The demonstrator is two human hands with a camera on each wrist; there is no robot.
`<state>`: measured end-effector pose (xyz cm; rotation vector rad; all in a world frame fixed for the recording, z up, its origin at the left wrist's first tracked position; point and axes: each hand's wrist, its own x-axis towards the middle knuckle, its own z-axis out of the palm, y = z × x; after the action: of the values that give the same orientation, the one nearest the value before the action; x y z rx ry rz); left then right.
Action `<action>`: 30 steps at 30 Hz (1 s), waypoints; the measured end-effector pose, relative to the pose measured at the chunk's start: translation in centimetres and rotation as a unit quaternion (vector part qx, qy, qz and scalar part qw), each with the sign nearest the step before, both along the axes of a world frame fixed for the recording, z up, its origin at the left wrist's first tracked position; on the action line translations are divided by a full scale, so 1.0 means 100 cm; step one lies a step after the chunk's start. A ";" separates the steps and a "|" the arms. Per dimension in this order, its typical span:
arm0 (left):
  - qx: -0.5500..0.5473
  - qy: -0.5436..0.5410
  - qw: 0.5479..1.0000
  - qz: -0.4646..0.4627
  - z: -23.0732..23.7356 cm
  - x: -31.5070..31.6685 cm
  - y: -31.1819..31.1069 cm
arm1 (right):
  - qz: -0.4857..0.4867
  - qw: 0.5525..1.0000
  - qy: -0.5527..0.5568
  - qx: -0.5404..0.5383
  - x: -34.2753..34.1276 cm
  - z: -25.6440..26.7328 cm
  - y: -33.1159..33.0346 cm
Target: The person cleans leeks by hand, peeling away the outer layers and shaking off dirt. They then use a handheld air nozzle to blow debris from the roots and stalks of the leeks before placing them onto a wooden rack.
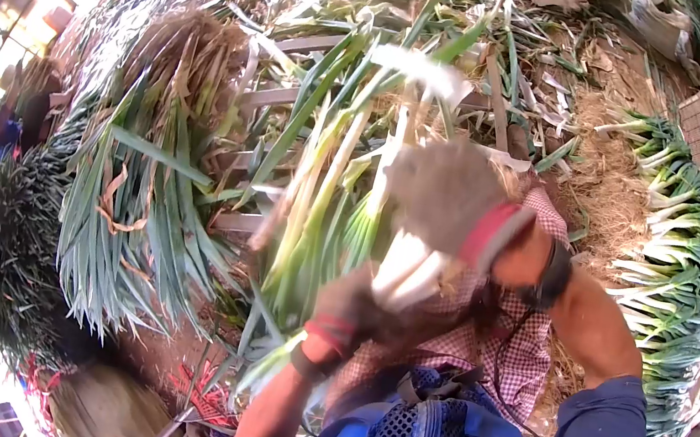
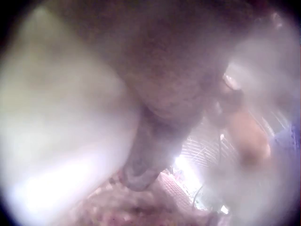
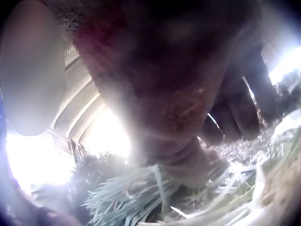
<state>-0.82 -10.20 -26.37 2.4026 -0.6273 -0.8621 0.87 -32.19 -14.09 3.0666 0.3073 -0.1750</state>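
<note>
In the head view my left hand (image 1: 348,311), in a dark glove, grips the white stalks (image 1: 404,269) of several green onions whose green leaves (image 1: 309,240) spread to the left. The left wrist view shows the gloved left hand (image 2: 164,70) curled beside a blurred pale stalk (image 2: 61,127). My right hand (image 1: 447,193), gloved and blurred, is just above the white stalks. The right wrist view shows its fingers (image 3: 240,103) extended and slightly spread, with leaves beyond. A blurred white piece (image 1: 421,71) lies above the right hand in the head view.
A large leafy bundle (image 1: 150,194) lies left of the hands. Cleaned onions (image 1: 676,236) form a long row at the right, near straw (image 1: 610,183). Loose leaves and slats (image 1: 273,99) lie ahead; red strings (image 1: 205,393) are at lower left. People are at the far left.
</note>
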 end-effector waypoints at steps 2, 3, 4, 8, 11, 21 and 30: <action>-0.020 0.008 1.000 -0.015 -0.009 -0.016 -0.006 | 0.089 0.993 0.006 0.076 -0.034 -0.009 0.003; -0.022 0.009 1.000 -0.017 -0.008 -0.018 -0.007 | 0.091 0.993 0.021 0.071 -0.043 -0.019 0.008; -0.006 0.003 1.000 -0.024 0.002 -0.018 -0.011 | 0.093 0.993 0.036 0.065 -0.052 -0.028 0.013; 0.009 -0.003 0.999 -0.035 -0.003 -0.021 -0.012 | 0.092 0.984 0.151 -0.034 -0.062 -0.059 0.026; -0.041 0.033 0.998 -0.028 -0.019 -0.016 -0.002 | 0.071 0.994 0.057 0.064 -0.068 -0.087 0.025; -0.275 0.259 0.919 0.116 -0.076 -0.003 0.019 | 0.101 0.960 -0.042 0.256 -0.069 -0.155 0.029; -0.351 -0.007 0.934 -0.067 0.116 0.003 -0.155 | -0.136 0.887 -0.263 -0.355 -0.105 0.021 -0.104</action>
<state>-0.47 -25.74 -14.75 1.7323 -0.9287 -0.5404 -9.60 -42.59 -11.95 2.2807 -0.1887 0.4359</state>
